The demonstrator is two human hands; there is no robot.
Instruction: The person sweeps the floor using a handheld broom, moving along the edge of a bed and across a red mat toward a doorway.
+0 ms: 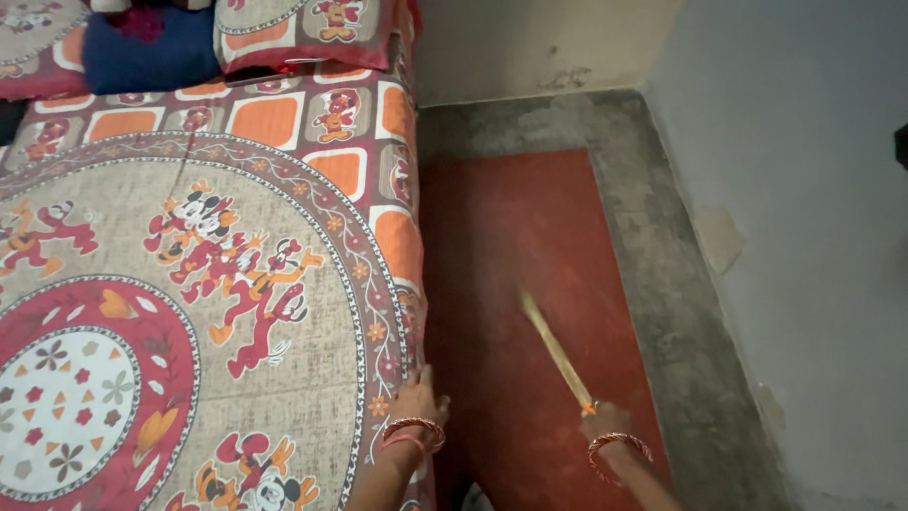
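Note:
My left hand (414,396) rests flat on the edge of the bed, on a patterned sheet (189,284) with cartoon figures in red, orange and beige. Bangles ring that wrist. My right hand (605,421), also with a bangle, grips the near end of a thin yellowish stick (555,348). The stick is blurred and slants up and to the left over the red floor (530,246) beside the bed.
Two patterned pillows (303,33) and a dark blue cloth (151,47) lie at the head of the bed. A grey cement strip (662,265) borders the red floor along the pale wall (804,189) at right. The gap between bed and wall is narrow.

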